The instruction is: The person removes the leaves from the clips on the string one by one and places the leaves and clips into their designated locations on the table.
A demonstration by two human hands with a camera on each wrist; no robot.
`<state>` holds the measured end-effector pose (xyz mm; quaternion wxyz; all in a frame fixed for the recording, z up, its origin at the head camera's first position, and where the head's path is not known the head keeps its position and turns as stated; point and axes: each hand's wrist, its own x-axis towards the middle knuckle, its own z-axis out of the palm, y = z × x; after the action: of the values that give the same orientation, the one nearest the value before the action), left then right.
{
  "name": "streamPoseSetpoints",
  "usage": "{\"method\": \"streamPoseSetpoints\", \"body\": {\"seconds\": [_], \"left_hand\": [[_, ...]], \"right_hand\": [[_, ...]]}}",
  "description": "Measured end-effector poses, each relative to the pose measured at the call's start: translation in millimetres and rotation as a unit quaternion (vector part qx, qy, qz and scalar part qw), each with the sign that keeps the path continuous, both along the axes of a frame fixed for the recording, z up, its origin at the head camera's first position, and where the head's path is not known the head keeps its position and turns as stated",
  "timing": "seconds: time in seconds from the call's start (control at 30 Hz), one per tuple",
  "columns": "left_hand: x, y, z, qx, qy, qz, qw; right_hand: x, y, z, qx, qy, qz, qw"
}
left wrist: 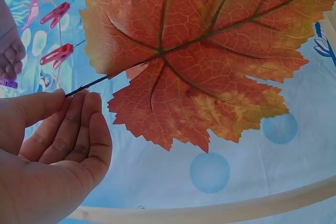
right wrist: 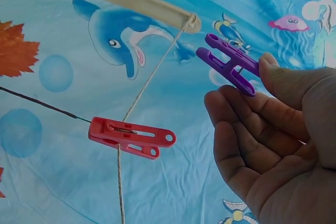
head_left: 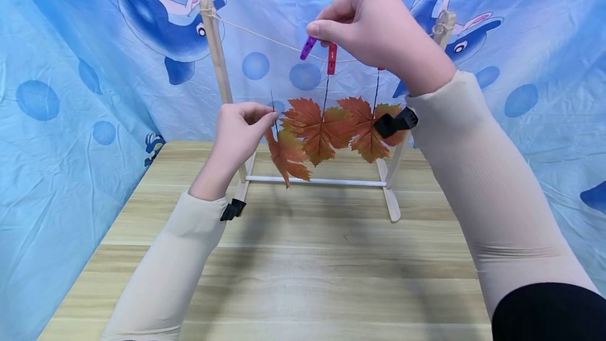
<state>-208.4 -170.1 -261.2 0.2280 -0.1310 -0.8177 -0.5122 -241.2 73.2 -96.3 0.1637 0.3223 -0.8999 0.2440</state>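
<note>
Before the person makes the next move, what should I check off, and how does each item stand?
1. Held stem gripped: ok, the left hand pinches it, with the held leaf below in the head view.
2. Purple clothespin in hand: ok, the right hand pinches it.
3. Purple clothespin on the line: not ok, apart from it in the right wrist view.
4. Held stem up at the line: not ok, its tip is lower in the head view.
5. Middle leaf secured: ok, hanging from a red clothespin.
6. Purple clothespin's jaws open wide enough: cannot tell.
</note>
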Motion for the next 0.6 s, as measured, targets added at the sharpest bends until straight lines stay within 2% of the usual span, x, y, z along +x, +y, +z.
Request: {"method": "streamPoseSetpoints", "body": {"seconds": [0.23,0.4,0.6], "left_hand": [[14.4,0.3,-0.6,-0.017,-0.01,0.005,0.9998],[23.6,0.4,-2.8,-0.033,-0.023,0.002,0.9992],[32.5,0.2,-6.1,-0.059,-0.039,0.0,0.9975]], "right_hand": [[16.5,10.6,-10.5,-0.007,0.024,0.015,0.9996],[26.6,21.0,-22.2,-0.038,0.007,0.033,0.9987],[32.1,32.6,-38.6,-0.064,-0.008,0.048,0.9968]]}}
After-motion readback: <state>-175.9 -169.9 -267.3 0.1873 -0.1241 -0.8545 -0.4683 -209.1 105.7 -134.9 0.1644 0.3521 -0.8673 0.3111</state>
